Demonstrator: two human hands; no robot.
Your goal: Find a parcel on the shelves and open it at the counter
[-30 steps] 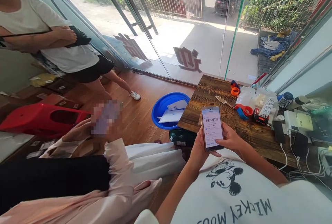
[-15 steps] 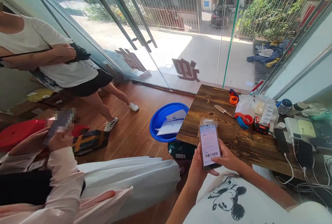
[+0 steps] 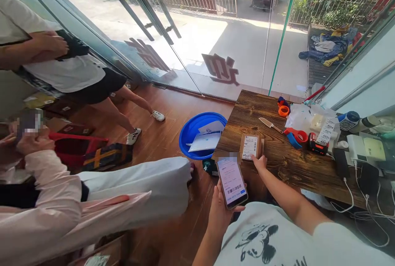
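My left hand (image 3: 221,204) is wrapped around a smartphone (image 3: 232,181), whose lit screen shows text and a barcode. The phone is tilted toward me, just off the near edge of the wooden table (image 3: 277,179). On that table lies a small cardboard box (image 3: 250,146) with a white printed label facing up. My right hand (image 3: 260,163) has its fingers closed at the box's near right corner, with a fingertip over the label's edge; the undersides of these fingers are hidden.
Right of the box are a knife (image 3: 270,125), an orange-handled tool (image 3: 296,134), a roll of numbered labels (image 3: 327,132) and charging cables. A blue basin (image 3: 188,128) holding white packages stands on the floor. Two people are at left, one holding a phone (image 3: 29,122).
My right hand has left the phone and moved forward to the cardboard box. The left hand keeps the phone, now lower and further left. The view has tilted down.
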